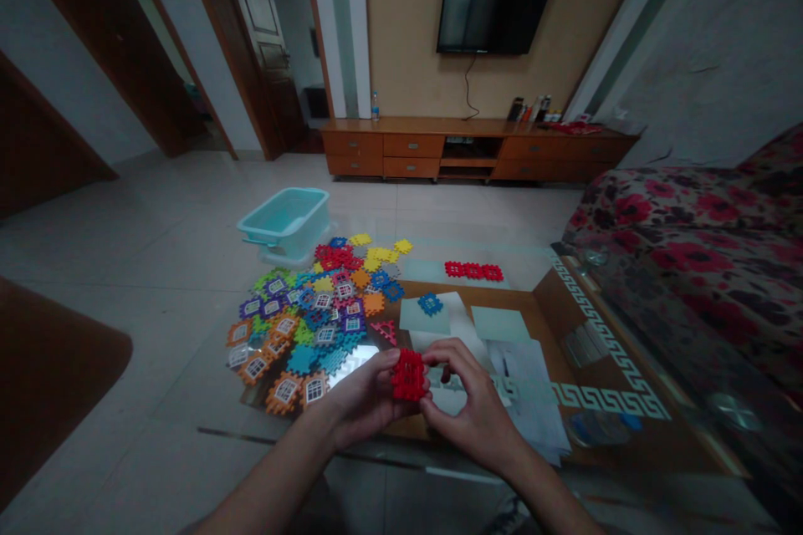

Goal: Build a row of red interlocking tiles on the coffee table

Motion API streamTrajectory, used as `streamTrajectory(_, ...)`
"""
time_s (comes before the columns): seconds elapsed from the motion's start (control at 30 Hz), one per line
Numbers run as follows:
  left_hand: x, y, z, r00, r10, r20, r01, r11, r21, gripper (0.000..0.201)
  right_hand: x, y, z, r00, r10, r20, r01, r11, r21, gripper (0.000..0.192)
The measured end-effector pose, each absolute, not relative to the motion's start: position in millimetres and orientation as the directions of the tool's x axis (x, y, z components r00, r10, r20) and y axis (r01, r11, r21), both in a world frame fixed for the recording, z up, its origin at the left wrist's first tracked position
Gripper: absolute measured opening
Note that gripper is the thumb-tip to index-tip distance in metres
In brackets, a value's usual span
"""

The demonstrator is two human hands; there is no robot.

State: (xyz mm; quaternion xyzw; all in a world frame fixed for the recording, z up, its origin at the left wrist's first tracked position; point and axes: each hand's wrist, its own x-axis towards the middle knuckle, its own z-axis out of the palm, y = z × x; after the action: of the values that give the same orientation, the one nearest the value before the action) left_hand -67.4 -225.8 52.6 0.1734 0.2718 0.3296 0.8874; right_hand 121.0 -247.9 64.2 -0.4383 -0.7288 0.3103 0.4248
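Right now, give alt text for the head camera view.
A person's left hand and right hand hold a red latticed block above a glass table. To the left lies a heap of colorful toothed pieces, a turquoise bin beyond it.

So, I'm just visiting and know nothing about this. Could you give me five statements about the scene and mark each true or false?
1. The left hand and the right hand both touch a red latticed piece. True.
2. The row of red pieces lies on top of the colourful pile. False: the row lies apart from the pile, to its right.
3. Seen from the hands, the turquoise tub stands beyond the pile. True.
4. The television shows a bright picture. False: its screen is dark.
5. Flower-patterned fabric shows at the right side of the view. True.
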Motion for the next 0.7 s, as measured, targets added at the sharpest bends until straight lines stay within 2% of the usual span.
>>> streamTrajectory(0.47,-67.5,-224.2,52.1,0.632,0.694,-0.345,-0.485,0.702,0.522,0.035,123.0,-247.8,63.4,-0.266,0.899,0.348,0.369,0.429,-0.824,0.042)
streamTrajectory(0.7,-67.4,-224.8,50.4,0.628,0.691,-0.359,-0.495,0.71,0.501,0.034,124.4,-247.8,64.5,-0.264,0.894,0.362,0.37,0.44,-0.818,0.041)
